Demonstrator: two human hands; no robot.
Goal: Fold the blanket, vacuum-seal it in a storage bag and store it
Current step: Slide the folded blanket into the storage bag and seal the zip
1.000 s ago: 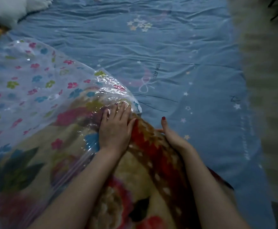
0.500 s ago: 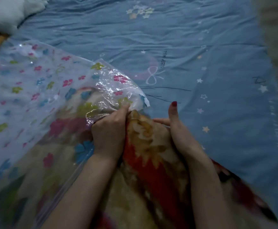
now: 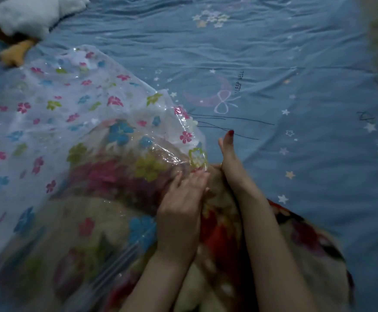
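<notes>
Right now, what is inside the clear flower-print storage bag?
Through the storage bag shows part of the floral blanket; the rest of it sticks out at the mouth. The left hand rests there, the right hand alongside. Anything beneath the blanket is hidden.
</notes>
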